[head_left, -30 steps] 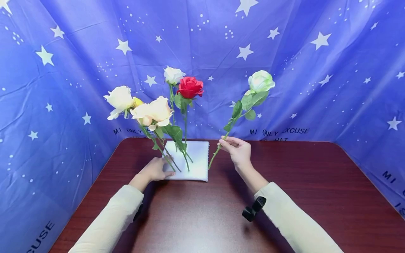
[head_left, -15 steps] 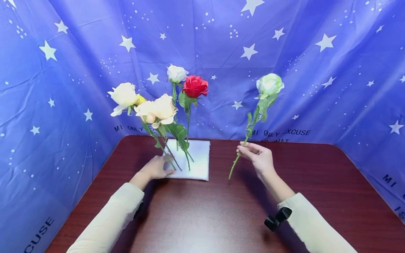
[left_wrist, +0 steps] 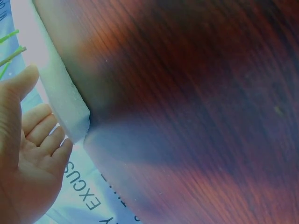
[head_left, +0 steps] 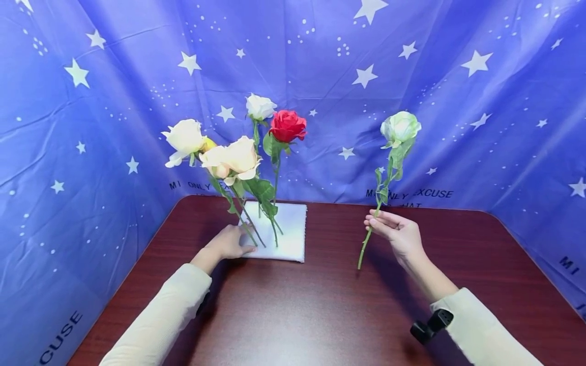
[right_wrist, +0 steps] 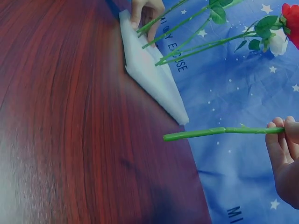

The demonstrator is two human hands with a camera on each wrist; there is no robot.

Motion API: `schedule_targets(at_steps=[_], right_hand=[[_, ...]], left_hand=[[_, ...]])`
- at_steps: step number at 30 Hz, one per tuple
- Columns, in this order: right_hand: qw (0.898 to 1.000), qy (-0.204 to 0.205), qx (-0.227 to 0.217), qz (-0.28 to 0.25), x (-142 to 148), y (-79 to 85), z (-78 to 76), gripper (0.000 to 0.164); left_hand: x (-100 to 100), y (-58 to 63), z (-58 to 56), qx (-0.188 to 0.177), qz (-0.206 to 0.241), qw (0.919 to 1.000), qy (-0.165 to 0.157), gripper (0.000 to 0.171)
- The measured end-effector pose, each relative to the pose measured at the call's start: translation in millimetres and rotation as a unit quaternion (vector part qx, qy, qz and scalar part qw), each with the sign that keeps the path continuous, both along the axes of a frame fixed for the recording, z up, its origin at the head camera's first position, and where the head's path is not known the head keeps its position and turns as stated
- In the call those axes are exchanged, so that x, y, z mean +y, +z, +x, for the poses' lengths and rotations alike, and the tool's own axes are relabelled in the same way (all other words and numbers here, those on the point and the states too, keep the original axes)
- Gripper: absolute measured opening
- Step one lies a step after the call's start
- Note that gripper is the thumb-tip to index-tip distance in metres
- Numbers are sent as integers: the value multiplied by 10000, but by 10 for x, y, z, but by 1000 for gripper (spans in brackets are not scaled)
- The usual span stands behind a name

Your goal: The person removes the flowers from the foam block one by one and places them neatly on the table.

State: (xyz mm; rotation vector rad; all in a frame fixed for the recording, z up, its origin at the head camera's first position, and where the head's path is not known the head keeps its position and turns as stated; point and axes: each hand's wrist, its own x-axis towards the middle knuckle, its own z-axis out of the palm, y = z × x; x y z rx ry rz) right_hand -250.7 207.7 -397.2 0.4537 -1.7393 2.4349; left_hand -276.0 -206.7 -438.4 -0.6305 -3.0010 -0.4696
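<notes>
- Flat white foam slab (head_left: 295, 229) seems steadied at left by the spread left hand (head_left: 228, 242).
- Green-white artificial rose (head_left: 400, 128) is pinched below its leaves by the right hand (head_left: 403, 238), presumably sparing them.

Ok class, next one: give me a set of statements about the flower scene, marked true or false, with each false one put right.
1. The left hand is at the left side of the white block. True.
2. The right hand holds a single rose by its stem. True.
3. That rose has a red bloom. False: its bloom is whitish, tinged with green.
4. The red rose stands upright. True.
5. The single rose is stuck in the white block. False: its stem end is apart from the block, to the right in the head view.
6. The background is plain green. False: the backdrop is blue with white stars.
</notes>
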Motion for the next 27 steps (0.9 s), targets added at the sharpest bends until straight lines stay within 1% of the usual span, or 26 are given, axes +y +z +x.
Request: schedule_targets(at_steps=[1,5,10,13,15,16,19,20,22,23,24,27], right_hand=[[9997,-99,-147,144,-5,56,45,26],[9992,17,-373,137,76,102,87,29],[9988,135,-417,223,161,150,131,35],[9989,218,-360,228,228,147,138,33],[9989,224,-306,283,309,96,110,30],[9988,211,-248,376,375,39,73,29],[9991,174,-75,366,612,-222,-99,32],[9992,222,8,334,684,-296,-149,33],[9990,279,80,337,754,-330,-169,35],[9993,283,78,228,757,-311,-149,34],[9993,302,60,206,742,-250,-103,33],[9993,287,-41,243,664,-11,86,30]], left_hand=[[-2,-1,0,10,-13,10000,0,60],[-2,-3,3,12,-9,10000,7,60],[4,1,5,12,-29,10000,27,60],[-2,1,5,-38,-24,10000,79,62],[-4,3,0,-34,-17,10000,75,63],[-2,5,-4,-14,-26,10000,50,63],[-3,11,-7,-45,-19,10000,55,64],[-6,12,-7,-53,-27,10000,66,64],[-11,13,-7,-97,-19,9999,119,64],[-14,12,-8,-105,-17,9999,128,64],[-15,10,-9,-82,-32,9999,106,64],[-16,0,-13,-64,-33,10000,56,65]])
